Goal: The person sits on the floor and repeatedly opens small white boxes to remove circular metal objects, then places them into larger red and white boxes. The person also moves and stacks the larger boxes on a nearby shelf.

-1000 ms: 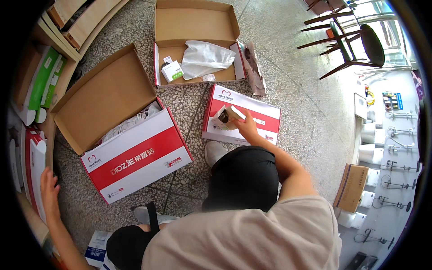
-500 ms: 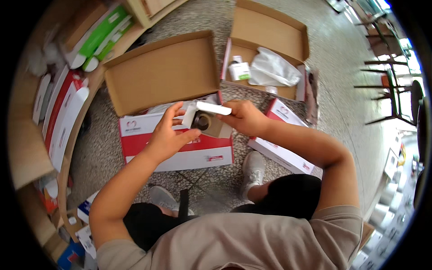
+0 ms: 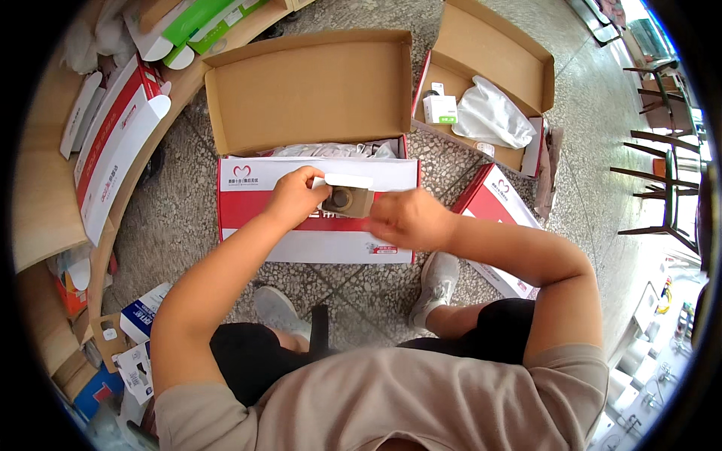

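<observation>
My left hand point(image 3: 295, 198) grips the left side of a small open box point(image 3: 359, 203), thumb and fingers closed on it. The box shows a brown-grey inside and a raised white flap. A dark, round, ring-like part point(image 3: 342, 198) sits in it. At the box's right end is my right hand point(image 3: 414, 218), fingers curled and blurred; whether it touches the box or pinches something small is hidden. Both hands are above a large red-and-white carton point(image 3: 316, 244). Its brown lid point(image 3: 312, 94) stands raised behind, with clear plastic wrapping point(image 3: 338, 149) showing at the opening.
An open carton point(image 3: 492, 52) at the far right holds a small white-and-green box point(image 3: 440, 109) and a white pouch point(image 3: 495, 114). A closed red-and-white carton point(image 3: 500, 225) lies near my right foot. Wooden shelves point(image 3: 169, 120) with packages curve along the left; dark chairs point(image 3: 662, 184) stand right.
My left hand has gone from spread fingers to gripping the small box. My right hand has left the white flap and moved down to the box's right end. The view has shifted slightly.
</observation>
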Motion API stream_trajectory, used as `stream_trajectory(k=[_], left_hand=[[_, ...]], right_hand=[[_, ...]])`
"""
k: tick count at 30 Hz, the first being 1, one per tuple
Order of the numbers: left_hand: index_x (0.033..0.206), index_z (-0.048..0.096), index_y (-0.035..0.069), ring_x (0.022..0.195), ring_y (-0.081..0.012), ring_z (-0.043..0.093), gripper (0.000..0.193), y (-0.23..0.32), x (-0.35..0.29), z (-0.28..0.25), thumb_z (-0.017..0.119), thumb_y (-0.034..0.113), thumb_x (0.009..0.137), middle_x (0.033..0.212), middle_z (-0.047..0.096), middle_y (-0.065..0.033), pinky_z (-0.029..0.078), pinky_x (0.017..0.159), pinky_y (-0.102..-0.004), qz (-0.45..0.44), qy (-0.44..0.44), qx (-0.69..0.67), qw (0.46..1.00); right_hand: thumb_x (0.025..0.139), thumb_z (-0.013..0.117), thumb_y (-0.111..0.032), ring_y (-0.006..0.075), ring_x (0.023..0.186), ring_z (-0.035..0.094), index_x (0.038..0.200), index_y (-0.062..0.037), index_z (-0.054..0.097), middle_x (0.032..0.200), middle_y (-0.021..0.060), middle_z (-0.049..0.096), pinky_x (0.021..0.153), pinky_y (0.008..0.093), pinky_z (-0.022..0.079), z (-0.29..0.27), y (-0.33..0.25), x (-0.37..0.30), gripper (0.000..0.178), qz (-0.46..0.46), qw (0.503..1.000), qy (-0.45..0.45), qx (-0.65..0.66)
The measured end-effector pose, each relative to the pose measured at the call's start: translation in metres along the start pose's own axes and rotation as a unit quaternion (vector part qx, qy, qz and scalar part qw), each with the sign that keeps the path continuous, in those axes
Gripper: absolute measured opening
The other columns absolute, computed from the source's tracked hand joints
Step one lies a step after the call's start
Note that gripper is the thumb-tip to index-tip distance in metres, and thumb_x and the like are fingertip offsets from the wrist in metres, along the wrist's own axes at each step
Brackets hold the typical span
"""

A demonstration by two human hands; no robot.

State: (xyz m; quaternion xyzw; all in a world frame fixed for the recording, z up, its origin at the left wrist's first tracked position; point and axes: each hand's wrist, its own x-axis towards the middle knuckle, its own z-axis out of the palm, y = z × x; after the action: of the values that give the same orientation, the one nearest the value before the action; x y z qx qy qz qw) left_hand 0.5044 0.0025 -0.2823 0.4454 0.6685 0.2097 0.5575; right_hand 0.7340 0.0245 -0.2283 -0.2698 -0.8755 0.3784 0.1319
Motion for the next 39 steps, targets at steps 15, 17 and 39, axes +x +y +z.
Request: stream_trajectory(k=[15,17,39], left_hand=[[0.097,0.058,0.004,0.062,-0.0103,0.054,0.016,0.0,0.005,-0.006,0.06,0.008,0.081,0.078,0.059,-0.0047,0.045,0.052,-0.025,-0.007,-0.041,0.022,0.999],[0.097,0.058,0.004,0.066,-0.0118,0.055,0.017,-0.003,0.007,-0.006,0.06,0.008,0.08,0.08,0.061,-0.0057,0.046,0.056,-0.0269,0.019,-0.029,0.054,0.998],[0.111,0.046,0.008,0.094,-0.0324,0.059,0.051,0.009,-0.006,0.003,0.068,0.023,0.068,0.107,0.058,-0.0147,0.047,0.078,-0.0394,0.069,0.049,0.217,0.972]], right_hand=[[0.074,0.054,-0.011,0.0221,0.077,0.06,0.087,-0.0047,0.054,0.082,0.0076,0.056,0.062,0.0315,0.052,0.06,0.015,0.045,0.014,-0.048,0.959,-0.041,-0.277],[0.075,0.054,-0.011,0.0221,0.075,0.061,0.086,-0.0053,0.055,0.082,0.0073,0.056,0.061,0.0319,0.052,0.06,0.016,0.047,0.013,-0.06,0.959,-0.029,-0.274],[0.067,0.061,-0.008,0.0226,0.059,0.058,0.077,-0.0058,0.055,0.065,0.0075,0.055,0.052,0.0344,0.047,0.001,0.012,0.011,0.012,0.011,0.996,0.026,-0.081]])
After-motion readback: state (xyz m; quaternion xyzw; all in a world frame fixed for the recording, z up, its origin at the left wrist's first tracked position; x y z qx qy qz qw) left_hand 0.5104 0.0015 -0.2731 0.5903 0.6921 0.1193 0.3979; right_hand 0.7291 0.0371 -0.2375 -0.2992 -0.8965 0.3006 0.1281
